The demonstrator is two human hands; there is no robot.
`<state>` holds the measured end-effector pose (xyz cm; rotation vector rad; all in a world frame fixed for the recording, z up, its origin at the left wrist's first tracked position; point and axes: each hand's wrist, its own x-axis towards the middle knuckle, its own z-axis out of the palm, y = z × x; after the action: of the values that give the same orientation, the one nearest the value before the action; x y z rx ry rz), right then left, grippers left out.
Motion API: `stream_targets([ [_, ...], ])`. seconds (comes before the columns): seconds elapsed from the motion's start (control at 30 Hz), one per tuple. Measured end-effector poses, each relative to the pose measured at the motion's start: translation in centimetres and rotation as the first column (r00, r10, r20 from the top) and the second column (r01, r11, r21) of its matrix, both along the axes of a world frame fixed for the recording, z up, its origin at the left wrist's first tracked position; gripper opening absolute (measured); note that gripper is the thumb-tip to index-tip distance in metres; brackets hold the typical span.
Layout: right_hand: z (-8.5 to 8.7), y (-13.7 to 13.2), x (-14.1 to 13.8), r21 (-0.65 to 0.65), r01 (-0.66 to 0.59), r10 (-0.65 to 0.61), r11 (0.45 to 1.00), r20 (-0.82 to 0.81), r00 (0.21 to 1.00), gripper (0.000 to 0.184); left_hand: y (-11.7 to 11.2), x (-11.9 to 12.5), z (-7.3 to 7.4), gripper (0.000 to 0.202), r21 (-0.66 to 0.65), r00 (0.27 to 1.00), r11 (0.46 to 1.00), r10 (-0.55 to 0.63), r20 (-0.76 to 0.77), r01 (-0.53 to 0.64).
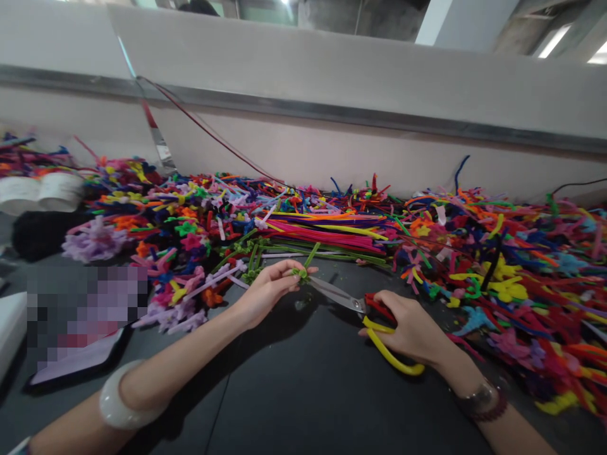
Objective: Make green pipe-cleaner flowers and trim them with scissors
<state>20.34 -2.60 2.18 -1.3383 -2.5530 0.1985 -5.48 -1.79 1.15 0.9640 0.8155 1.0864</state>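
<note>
Nearest the camera, a chunky white bangle (128,395) is riding on the person's left forearm, and a metal and beaded bracelet (481,399) is circling the right wrist, with both arms reaching forward over a black tabletop (294,404). The right hand (412,332) is clenching a pair of scissors (334,294) by their yellow and red handles (391,357), its grip firm and nowhere near released, though the view does not settle how far the steel blades are parted. Those blades are pointing left across the table, and their tips are ending just beside a small green pipe-cleaner twist (298,273). The left hand (265,294) is pinching that twist between thumb and fingertips, holding it up off the tabletop, while a short green stem (310,256) is sticking up and away from it. Behind the hands, a bundle of straight green stems (251,262) is lying against a broad, tangled heap of multicoloured pipe-cleaner shapes (450,253), and long magenta and yellow stems (322,230) are stretching through it. Further left, a lilac pom-shaped flower (95,240), a black fuzzy bundle (42,234) and a white tub (40,193) are sitting near a pale wall (303,145).
</note>
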Motion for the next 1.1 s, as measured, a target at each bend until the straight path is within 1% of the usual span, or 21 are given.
stream_targets([
  [0.13,0.02,-0.03,-0.16,-0.017,0.009,-0.009,1.000,0.004,1.000,0.040,-0.11,0.08,0.15,0.006,-0.009,0.999,0.999,-0.043,0.027,0.043],
  [0.3,-0.15,-0.06,-0.07,-0.020,0.013,-0.012,1.000,0.019,1.000,0.039,-0.12,0.01,-0.01,0.006,-0.002,0.995,0.997,-0.083,0.051,0.083],
  [0.67,-0.19,-0.06,-0.01,-0.018,0.002,-0.001,1.000,0.021,1.000,0.038,-0.09,-0.01,-0.08,0.006,0.013,0.993,0.995,-0.100,0.056,0.099],
  [0.77,-0.17,-0.09,-0.06,-0.007,-0.007,0.008,1.000,0.026,1.000,0.039,-0.11,0.07,0.01,0.008,0.019,0.997,0.997,-0.078,0.022,0.078],
  [0.93,-0.05,-0.08,-0.09,-0.002,-0.002,0.003,1.000,0.024,1.000,0.037,-0.04,0.09,0.07,0.009,0.041,0.996,0.999,0.029,-0.082,-0.025],
  [1.1,0.00,-0.08,-0.08,0.003,-0.002,0.002,1.000,0.027,1.000,0.037,0.04,-0.02,-0.12,0.012,0.059,0.990,0.997,0.058,-0.128,-0.050],
])
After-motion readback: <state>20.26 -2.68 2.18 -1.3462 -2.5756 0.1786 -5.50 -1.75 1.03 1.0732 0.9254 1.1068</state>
